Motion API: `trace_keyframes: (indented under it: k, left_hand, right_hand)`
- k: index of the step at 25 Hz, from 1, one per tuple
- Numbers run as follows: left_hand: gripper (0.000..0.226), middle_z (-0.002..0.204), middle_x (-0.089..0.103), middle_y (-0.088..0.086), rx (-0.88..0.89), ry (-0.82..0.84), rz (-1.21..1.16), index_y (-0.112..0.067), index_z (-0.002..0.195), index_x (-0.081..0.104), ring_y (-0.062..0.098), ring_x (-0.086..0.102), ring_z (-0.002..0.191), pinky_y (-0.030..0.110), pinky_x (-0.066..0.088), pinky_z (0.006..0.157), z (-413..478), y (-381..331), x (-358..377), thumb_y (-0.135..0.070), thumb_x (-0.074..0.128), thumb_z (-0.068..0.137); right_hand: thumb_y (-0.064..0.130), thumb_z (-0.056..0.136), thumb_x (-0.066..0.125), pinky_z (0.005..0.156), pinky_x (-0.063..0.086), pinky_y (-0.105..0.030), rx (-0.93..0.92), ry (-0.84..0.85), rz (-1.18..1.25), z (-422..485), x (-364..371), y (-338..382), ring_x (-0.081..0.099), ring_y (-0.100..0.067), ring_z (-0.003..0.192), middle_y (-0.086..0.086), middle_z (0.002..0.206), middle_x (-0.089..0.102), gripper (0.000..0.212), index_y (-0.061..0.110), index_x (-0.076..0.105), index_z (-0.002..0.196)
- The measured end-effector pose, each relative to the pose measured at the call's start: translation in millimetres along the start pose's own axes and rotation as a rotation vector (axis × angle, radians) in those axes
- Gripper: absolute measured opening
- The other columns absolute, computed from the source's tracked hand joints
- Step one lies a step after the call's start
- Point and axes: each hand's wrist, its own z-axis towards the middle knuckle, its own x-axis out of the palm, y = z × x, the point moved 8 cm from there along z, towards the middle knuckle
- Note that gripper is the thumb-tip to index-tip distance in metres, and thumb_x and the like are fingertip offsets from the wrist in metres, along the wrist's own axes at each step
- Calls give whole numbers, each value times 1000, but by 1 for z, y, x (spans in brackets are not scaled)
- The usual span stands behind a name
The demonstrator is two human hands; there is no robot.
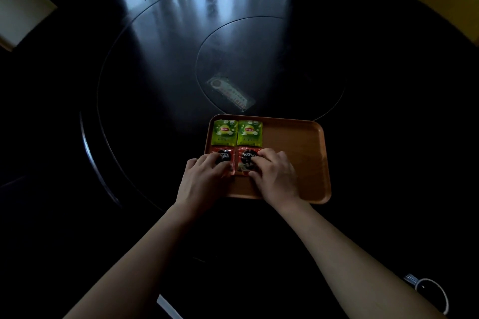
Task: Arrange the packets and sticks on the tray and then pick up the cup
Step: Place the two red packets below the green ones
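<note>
A dark round table (155, 85) carries a wooden tray (298, 153) near its near edge. At the tray's left, two green packets (237, 132) lie side by side beyond two red packets (239, 162). The left hand (203, 176) and right hand (274, 176) press fingertips flat on the red packets, gripping nothing. The cup (432, 292) sits near right.

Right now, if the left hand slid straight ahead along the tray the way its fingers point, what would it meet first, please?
Probably the left green Lipton tea packet, just beyond the red Nescafe packet under the left hand; the exact heading is hard to judge.
</note>
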Motion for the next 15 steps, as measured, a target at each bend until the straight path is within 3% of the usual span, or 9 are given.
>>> trace_keyframes:
  k: [5, 9, 13, 15]
  left_hand:
    - [54, 140, 56, 15, -30, -2, -46, -25, 124, 62, 32, 51, 129, 48, 43, 98, -5, 1, 0, -53, 35, 87]
    - [41, 143, 53, 16, 6, -18, -46, -25, 128, 60, 34, 48, 133, 53, 43, 102, -7, 5, 5, -41, 61, 90]
    - [44, 139, 57, 14, 0, -25, -60, -29, 123, 60, 33, 53, 128, 51, 45, 99, -4, 6, 7, -50, 40, 90]
    - [41, 141, 55, 13, -4, -16, -60, -29, 124, 58, 33, 51, 130, 52, 44, 100, -4, 6, 9, -48, 44, 90]
  right_hand:
    - [30, 85, 69, 85, 46, -42, 8, 7, 1, 1, 0, 2, 46, -25, 112, 1, 129, 54, 37, 22, 61, 120]
    - [31, 84, 70, 83, 45, -40, 16, -12, 4, 1, 1, 2, 46, -25, 111, 1, 127, 55, 36, 23, 62, 118]
    - [30, 84, 70, 82, 46, -40, 11, -14, -1, 1, 2, 4, 46, -24, 110, 2, 127, 55, 37, 23, 62, 119]
    - [30, 83, 71, 81, 46, -40, 9, -24, -4, 1, 1, 4, 48, -25, 109, 2, 126, 57, 37, 23, 63, 118]
